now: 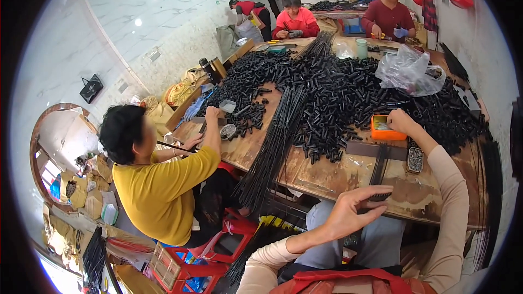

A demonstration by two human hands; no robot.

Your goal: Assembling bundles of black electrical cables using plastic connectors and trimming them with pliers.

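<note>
My left hand (348, 211) is at the table's near edge, its thumb and fingers closed around the near ends of a small bundle of thin black rods (380, 164). The rods run away from me across the wooden table. My right hand (401, 121) reaches into a small orange box (388, 135) with pale yellowish contents. Its fingers are bent together over the box's right side, and their tips are hidden. Just beyond the rods lies a dark brown bar (364, 148). Nearer my right forearm stands a metal tin (415, 160) of small grey pieces.
Heaped black tubular parts (338, 98) cover the table's middle. A long bundle of black rods (278, 136) overhangs the near edge. A clear plastic bag (408, 70) rests on the heap. At left, a co-worker in yellow (163, 171) sits near a small round dish (227, 131); others work at the far side.
</note>
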